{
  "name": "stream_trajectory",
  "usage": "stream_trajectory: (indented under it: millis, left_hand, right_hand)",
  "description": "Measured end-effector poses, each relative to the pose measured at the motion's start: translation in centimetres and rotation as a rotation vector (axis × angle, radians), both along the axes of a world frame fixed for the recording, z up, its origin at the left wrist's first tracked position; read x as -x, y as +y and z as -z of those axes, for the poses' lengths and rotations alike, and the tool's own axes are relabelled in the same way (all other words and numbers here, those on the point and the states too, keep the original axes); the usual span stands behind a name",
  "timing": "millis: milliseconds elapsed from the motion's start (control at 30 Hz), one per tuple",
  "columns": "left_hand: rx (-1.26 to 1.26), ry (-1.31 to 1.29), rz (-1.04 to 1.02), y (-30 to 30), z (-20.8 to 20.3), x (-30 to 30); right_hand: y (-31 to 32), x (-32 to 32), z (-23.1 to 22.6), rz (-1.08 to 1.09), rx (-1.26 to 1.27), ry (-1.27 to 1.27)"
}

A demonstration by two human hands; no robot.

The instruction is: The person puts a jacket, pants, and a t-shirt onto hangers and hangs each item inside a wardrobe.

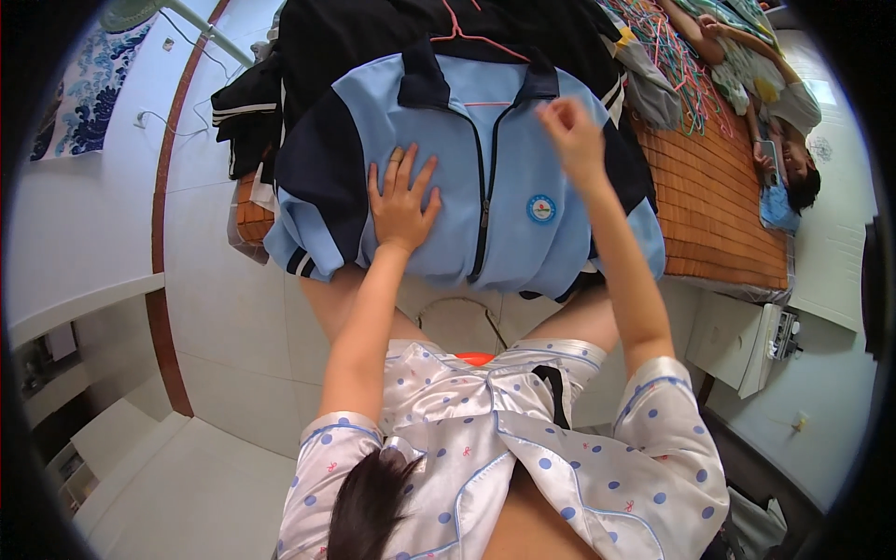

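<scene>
A light blue jacket (pixel 439 149) with dark navy sleeves and collar, a black front zip and a round badge lies in front of me, its zip done up partway. A pink hanger (pixel 481 42) sticks up out of its collar. My left hand (pixel 403 201) rests flat on the jacket's left front, fingers spread, a ring on one of them. Above the right side of the collar is my right hand (pixel 574 140), slightly blurred. Its fingers are curled together, and whatever they may hold is hidden.
Dark garments (pixel 345 37) with white stripes lie beneath and behind the jacket. On the brown slatted mat (pixel 714 205) at the right are many coloured hangers (pixel 672 56) and a grey garment (pixel 651 93). Another person (pixel 789 103) lies at the far right with a phone.
</scene>
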State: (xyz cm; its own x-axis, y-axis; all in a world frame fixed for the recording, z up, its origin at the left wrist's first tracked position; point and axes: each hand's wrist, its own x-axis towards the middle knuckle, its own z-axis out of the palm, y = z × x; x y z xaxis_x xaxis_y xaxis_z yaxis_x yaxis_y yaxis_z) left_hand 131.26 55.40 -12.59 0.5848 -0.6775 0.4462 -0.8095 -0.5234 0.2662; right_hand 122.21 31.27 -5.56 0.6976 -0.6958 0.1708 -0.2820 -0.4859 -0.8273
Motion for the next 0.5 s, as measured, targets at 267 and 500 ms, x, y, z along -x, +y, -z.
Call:
stream_trajectory:
  millis: [267,500]
  left_hand:
    - [0.072,0.011,0.038,-0.6,0.5,-0.3]
    - [0.106,0.069,-0.270,-3.1,1.2,4.1]
  right_hand:
    - [11.7,3.8,4.0,-0.158,0.221,0.551]
    - [11.3,4.2,4.4,-0.144,0.089,0.583]
